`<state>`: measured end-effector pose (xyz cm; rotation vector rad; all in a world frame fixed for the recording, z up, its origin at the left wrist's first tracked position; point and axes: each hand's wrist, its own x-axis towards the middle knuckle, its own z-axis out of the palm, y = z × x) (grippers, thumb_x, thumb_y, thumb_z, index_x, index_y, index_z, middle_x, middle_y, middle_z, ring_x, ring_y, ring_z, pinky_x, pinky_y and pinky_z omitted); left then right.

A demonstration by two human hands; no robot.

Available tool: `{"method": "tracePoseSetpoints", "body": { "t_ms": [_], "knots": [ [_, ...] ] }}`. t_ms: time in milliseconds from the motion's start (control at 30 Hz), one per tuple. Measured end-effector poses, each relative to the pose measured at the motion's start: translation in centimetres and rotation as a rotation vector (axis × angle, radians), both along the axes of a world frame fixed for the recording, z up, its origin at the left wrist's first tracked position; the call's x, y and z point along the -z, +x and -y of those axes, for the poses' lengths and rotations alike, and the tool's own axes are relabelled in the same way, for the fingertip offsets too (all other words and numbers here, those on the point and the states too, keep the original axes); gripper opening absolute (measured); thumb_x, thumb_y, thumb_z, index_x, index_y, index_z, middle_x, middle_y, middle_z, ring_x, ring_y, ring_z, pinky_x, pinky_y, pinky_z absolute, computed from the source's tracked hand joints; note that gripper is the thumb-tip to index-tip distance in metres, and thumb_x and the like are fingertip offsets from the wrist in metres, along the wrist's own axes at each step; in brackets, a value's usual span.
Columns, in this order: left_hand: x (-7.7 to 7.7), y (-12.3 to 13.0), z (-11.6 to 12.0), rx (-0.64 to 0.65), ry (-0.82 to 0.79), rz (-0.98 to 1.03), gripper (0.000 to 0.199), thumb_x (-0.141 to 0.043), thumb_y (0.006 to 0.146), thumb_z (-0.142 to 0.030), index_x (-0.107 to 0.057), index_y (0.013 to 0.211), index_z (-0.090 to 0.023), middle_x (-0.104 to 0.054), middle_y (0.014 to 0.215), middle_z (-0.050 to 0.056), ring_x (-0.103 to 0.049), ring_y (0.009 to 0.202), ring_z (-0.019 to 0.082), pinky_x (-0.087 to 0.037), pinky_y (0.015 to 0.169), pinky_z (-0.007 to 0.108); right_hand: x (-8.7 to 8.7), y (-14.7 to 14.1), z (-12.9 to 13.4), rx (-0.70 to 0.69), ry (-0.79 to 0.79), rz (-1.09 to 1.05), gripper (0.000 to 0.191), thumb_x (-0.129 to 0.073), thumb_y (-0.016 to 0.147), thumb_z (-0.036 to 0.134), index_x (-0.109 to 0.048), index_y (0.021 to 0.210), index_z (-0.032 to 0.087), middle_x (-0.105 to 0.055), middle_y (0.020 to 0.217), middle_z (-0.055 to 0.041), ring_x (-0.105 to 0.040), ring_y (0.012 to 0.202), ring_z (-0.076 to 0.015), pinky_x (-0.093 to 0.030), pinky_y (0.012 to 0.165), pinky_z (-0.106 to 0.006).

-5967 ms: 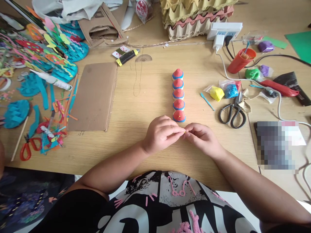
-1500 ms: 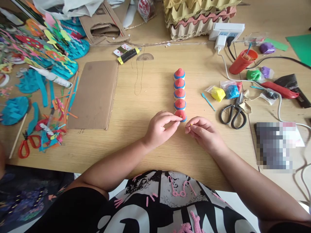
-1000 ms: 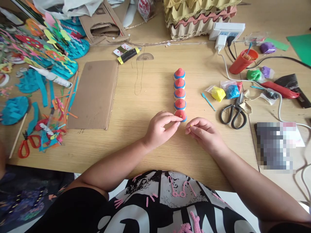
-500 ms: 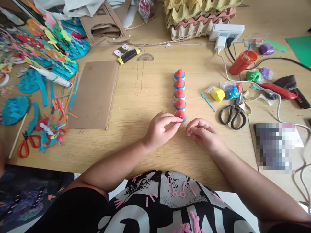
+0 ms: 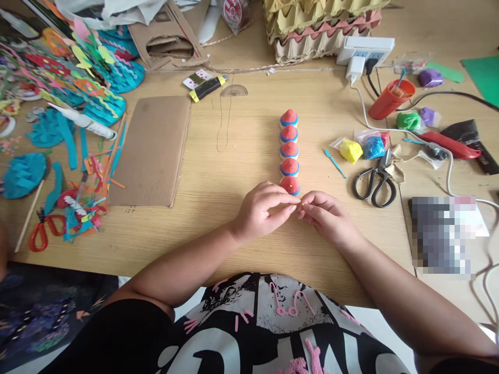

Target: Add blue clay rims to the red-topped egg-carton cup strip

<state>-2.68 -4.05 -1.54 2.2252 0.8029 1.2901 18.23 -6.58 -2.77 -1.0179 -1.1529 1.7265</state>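
Note:
Several small red domes with blue rims stand in a column at the middle of the table; the nearest red dome (image 5: 290,185) bears tiny yellow dots. Just in front of it, my right hand (image 5: 322,214) pinches a tiny yellow piece (image 5: 303,204) between thumb and fingertips. The fingertips of my left hand (image 5: 265,209) are drawn together beside that piece, close to or touching the right fingertips; whether they hold anything is too small to tell. A yellow clay packet (image 5: 350,150) lies to the right, near a thin blue tool (image 5: 336,163).
Black scissors (image 5: 375,187), a red cup (image 5: 391,99), clay packets and cables lie at the right. A cardboard sheet (image 5: 150,150), orange scissors (image 5: 47,231) and colourful paper pieces are at the left. Egg trays (image 5: 319,31) stand at the back.
My left hand has moved slightly right, from the nearest dome's edge to the right fingertips. More of the nearest dome shows. My right hand has barely moved.

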Motion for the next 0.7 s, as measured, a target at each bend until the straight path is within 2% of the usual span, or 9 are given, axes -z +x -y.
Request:
{"method": "tracePoseSetpoints", "body": {
  "t_ms": [167,333,700],
  "knots": [
    [0.1,0.1,0.0,0.005,0.028,-0.013,0.014,-0.074,0.092,-0.014,-0.073,0.104,-0.02,-0.081,0.095,0.003,-0.073,0.087,0.016,-0.055,0.082,0.033,-0.9,-0.3,0.0,-0.052,0.084,0.06,0.024,-0.071,0.095,0.042,-0.069,0.085,0.021,-0.066,0.077,0.0013,-0.049,0.064,-0.01,-0.04,0.064,-0.026],
    [0.2,0.1,0.0,0.02,0.04,-0.007,0.016,-0.074,0.091,-0.013,-0.072,0.105,-0.021,-0.081,0.096,0.003,-0.073,0.087,0.016,-0.056,0.082,0.033,-1.7,-0.6,0.1,-0.061,0.109,0.124,0.029,-0.072,0.093,0.048,-0.07,0.086,0.02,-0.064,0.077,0.0001,-0.053,0.069,-0.0118,-0.042,0.067,-0.027],
    [0.2,0.0,0.0,-0.02,0.033,-0.035,0.014,-0.076,0.091,-0.015,-0.074,0.103,-0.02,-0.081,0.095,0.003,-0.072,0.085,0.016,-0.055,0.081,0.033,-1.3,-0.4,0.2,-0.023,0.11,0.179,0.028,-0.076,0.09,0.048,-0.078,0.095,0.021,-0.073,0.084,-0.0034,-0.06,0.076,-0.0143,-0.047,0.071,-0.028]
  ]
}}
